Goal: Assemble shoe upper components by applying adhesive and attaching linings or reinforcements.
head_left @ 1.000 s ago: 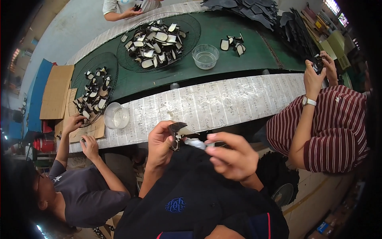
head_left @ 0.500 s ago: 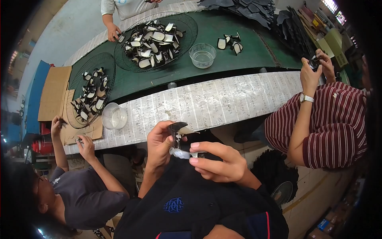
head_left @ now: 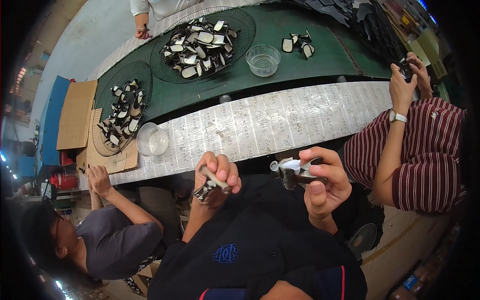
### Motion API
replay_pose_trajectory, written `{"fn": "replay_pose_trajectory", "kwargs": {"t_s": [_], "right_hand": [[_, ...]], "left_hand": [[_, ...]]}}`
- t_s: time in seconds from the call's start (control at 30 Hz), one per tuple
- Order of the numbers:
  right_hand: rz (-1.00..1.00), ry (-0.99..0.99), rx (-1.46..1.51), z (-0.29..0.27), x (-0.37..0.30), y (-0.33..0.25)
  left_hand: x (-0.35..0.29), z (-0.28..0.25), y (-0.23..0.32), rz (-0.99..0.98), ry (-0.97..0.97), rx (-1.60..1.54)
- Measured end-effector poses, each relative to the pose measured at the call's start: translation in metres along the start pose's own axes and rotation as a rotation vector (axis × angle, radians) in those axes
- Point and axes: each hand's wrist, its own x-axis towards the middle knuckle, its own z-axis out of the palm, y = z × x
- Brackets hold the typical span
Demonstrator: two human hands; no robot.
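My left hand (head_left: 218, 175), at chest height in front of the bench, is closed around a small curved black-and-cream piece (head_left: 212, 181), its fingers wrapped over it. Apart from it, to the right, my right hand (head_left: 327, 181) grips another curved black piece (head_left: 290, 179) between thumb and fingers. Something pale and glossy (head_left: 289, 164) shows along the top of that piece; I cannot make out its kind. Both pieces resemble the cream-faced black pieces (head_left: 199, 45) heaped in a wire basket on the green table.
A paper-covered ledge (head_left: 270, 120) borders the green table (head_left: 220, 92). Clear plastic bowls (head_left: 263, 61) (head_left: 152, 140) stand on them. A smaller wire basket (head_left: 98, 134) is at left. Co-workers sit left (head_left: 117, 225) and right (head_left: 420, 155); another (head_left: 167, 10) is across. Black sheets (head_left: 375, 35) lie far right.
My hands were close together over one spot and have drawn apart, the right one moving right with its piece. The table scene has shifted slightly rightward and up.
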Motion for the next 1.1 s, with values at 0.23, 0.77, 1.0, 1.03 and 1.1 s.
{"fn": "replay_pose_trajectory", "kwargs": {"t_s": [0.23,0.77,1.0,1.03,1.1], "right_hand": [[0.022,-0.098,-0.262,-0.002,0.007,-0.003],[-0.076,-0.337,-0.49,0.008,0.007,0.014],[-0.113,-0.245,-0.67,0.014,0.008,0.017],[-0.12,-0.232,-0.708,0.013,0.008,0.018],[-0.126,-0.219,-0.749,0.012,0.009,0.018]], "left_hand": [[0.005,0.005,-0.001,-0.034,0.227,0.681],[0.009,0.017,-0.005,-0.069,0.308,0.874],[0.01,0.015,-0.003,-0.081,0.329,0.891],[0.01,0.013,-0.003,-0.082,0.328,0.89],[0.01,0.009,-0.001,-0.115,0.329,0.866]]}}
